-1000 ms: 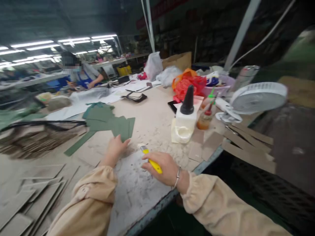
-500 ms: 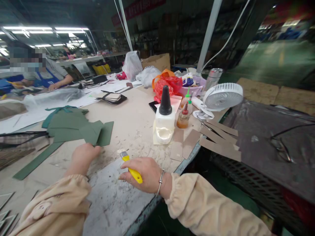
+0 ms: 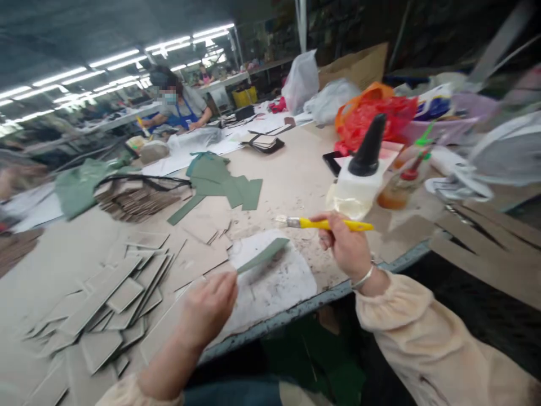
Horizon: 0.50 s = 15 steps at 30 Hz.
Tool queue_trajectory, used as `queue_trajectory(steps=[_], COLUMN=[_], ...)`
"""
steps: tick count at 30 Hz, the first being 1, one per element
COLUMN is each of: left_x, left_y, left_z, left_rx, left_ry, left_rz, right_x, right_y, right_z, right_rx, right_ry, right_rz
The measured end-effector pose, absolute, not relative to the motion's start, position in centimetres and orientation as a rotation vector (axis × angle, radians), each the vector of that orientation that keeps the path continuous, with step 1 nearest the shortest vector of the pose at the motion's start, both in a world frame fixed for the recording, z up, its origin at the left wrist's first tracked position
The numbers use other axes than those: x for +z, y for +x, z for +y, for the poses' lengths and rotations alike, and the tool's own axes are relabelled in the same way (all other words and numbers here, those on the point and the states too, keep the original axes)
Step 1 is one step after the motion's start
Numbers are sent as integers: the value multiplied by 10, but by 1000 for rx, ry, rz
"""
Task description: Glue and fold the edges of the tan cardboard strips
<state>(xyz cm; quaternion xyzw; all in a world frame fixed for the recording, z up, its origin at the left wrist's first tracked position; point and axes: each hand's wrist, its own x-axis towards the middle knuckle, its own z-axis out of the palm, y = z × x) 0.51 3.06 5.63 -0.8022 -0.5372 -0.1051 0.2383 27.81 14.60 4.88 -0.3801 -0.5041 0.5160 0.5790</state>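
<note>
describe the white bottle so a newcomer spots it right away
On the workbench, find the red plastic bag. The white bottle stands just in front of it. A tall black cone cap sets it apart from the smaller, red-tipped bottle beside it.

Yellow brush [image 3: 333, 224] above cluttered table [image 3: 296, 169]

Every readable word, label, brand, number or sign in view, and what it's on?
None can be read.
Blue-and-white packet: too blurred.
Blue apron: too small and blurred.
Right sleeve: dark marks near the picture's bottom edge, too blurred to tell if lettering.
Yellow brush, green strip, white bottle: no lettering can be made out.
</note>
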Motion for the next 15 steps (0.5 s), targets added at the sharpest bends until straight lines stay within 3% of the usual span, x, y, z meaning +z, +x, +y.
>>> queue_trajectory(steps=[4,7,10,15], left_x=[27,16,10,-7], left_y=[29,31,23,7], left_z=[-15,-26,-29,-23], left_rx=[-212,-327,-408,-479], left_ry=[-2471,-2492,-2465,-2479], left_rz=[-1648,-1740,-1774,-1708], right_x=[46,45,47,62], right_y=[262,258,273,330], right_z=[130,124,134,157], right_rx=[1492,1455,1121,229], right_ry=[-916,-995,-1065,-1333], right_rz=[-1282,-1372,-1415,-1483])
